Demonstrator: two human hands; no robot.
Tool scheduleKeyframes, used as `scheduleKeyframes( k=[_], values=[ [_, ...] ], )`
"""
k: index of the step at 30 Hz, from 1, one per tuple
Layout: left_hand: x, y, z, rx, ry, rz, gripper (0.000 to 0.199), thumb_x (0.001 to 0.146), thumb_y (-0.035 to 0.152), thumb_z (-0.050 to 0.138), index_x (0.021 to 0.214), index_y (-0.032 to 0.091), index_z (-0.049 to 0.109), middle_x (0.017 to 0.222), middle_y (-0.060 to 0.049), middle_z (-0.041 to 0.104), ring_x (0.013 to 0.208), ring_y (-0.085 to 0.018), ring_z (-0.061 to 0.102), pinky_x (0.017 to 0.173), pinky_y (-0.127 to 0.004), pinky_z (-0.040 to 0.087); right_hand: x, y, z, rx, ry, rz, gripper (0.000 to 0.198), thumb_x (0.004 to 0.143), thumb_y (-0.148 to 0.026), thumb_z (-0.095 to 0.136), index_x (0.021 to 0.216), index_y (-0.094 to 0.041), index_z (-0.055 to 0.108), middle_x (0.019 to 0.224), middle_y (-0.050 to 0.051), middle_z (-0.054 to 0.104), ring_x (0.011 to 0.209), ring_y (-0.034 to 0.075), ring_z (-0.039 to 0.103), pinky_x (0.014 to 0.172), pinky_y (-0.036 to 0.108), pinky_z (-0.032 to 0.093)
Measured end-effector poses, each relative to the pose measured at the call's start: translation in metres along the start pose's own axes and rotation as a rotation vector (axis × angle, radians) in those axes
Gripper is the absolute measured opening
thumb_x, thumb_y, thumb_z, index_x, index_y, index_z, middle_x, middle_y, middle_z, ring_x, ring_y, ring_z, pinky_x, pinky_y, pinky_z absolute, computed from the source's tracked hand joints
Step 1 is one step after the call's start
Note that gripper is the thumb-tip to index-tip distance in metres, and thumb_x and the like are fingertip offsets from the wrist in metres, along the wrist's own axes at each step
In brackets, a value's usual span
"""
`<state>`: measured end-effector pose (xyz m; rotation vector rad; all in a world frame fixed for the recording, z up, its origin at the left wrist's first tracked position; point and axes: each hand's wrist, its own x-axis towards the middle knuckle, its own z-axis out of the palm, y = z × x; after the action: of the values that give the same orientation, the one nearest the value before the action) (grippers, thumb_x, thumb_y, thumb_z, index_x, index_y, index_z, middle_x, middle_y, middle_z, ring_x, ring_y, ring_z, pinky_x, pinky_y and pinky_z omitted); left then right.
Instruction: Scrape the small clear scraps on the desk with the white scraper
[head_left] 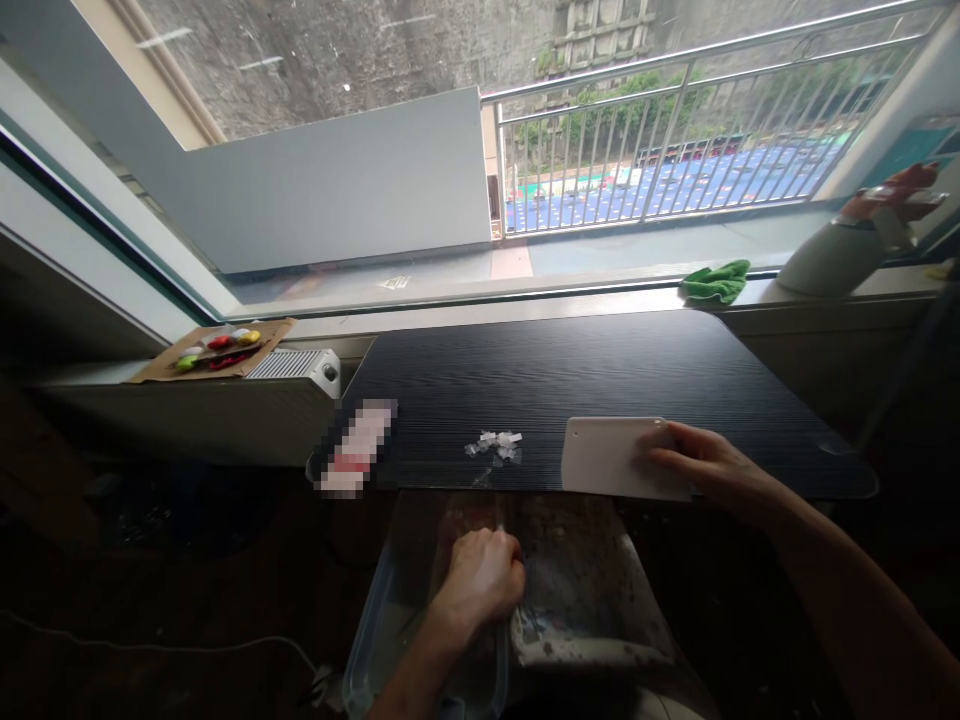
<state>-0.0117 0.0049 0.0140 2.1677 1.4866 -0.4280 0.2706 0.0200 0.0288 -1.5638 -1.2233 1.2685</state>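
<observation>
From the head camera, a person's right hand [694,460] pinches the right end of a white board [604,457], its long axis running along the near edge of a dark table [540,365]. White scraps [498,446] lie left of the board, beyond the left hand [486,575], the seemingly nearer one, curled into a fist below the tabletop, any contents hidden.

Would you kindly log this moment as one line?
right hand: gripping white panel | left hand: curled, below table edge, contents unclear | pale scraps: loose heap on table, left of panel
</observation>
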Motion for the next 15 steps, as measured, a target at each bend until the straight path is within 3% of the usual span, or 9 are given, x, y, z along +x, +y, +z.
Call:
scheduleKeyframes(
  k=[4, 8, 15],
  values=[
    [0.001, 0.002, 0.005, 0.028, -0.004, -0.001, 0.033, 0.074, 0.021, 0.040, 0.087, 0.019, 0.071, 0.088, -0.012, 0.070, 0.088, -0.024, 0.064, 0.078, -0.032, 0.046, 0.002, 0.002, 0.004, -0.053, 0.067, -0.062, 0.026, 0.070, -0.041, 0.064, 0.088, -0.022, 0.066, 0.078, 0.003, 0.071, 0.068, 0.021, 0.066, 0.057, 0.030, 0.053],
    [0.006, 0.010, 0.016, 0.057, -0.030, 0.011, 0.033, 0.074, 0.020, 0.043, 0.090, 0.014, 0.071, 0.090, -0.016, 0.069, 0.089, -0.027, 0.064, 0.079, -0.036, 0.047, 0.009, -0.008, 0.026, -0.041, 0.196, -0.155, 0.024, 0.072, -0.040, 0.063, 0.085, -0.021, 0.064, 0.078, 0.004, 0.070, 0.071, 0.021, 0.066, 0.062, 0.030, 0.053],
    [0.012, 0.014, 0.021, 0.040, -0.069, 0.024, 0.031, 0.072, 0.021, 0.047, 0.090, 0.013, 0.071, 0.088, -0.017, 0.069, 0.087, -0.030, 0.064, 0.077, -0.038, 0.049, 0.032, -0.017, 0.063, -0.182, 0.126, -0.284, 0.022, 0.076, -0.037, 0.059, 0.087, -0.019, 0.063, 0.074, 0.003, 0.067, 0.067, 0.018, 0.063, 0.060, 0.031, 0.051]
  ],
)
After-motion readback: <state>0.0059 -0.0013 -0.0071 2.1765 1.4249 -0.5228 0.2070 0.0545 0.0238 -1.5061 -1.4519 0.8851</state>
